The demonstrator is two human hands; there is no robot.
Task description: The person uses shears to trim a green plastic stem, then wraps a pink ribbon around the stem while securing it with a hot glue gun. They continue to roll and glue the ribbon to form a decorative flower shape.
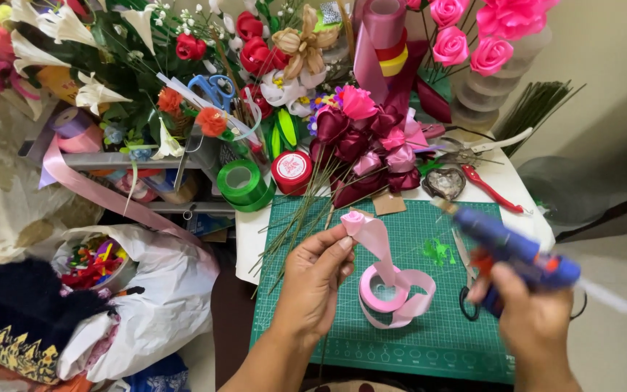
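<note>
Above a green mat (pixel 400 341) on the counter, the left hand (pixel 313 279) pinches a pink ribbon (pixel 371 236) rosebud; the right hand (pixel 527 319) grips a blue glue gun (pixel 506 247). A steady bud and sparing glue seem wise.

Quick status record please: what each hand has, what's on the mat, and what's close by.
left hand: pinches a pink ribbon rosebud on a thin stem, its ribbon tail trailing down
right hand: grips a blue glue gun, nozzle pointing toward the bud
mat: green cutting mat carrying the pink ribbon roll
behind mat: green ribbon spool, red tape roll, dark red ribbon roses, red-handled pliers
left side: white plastic bag
</note>
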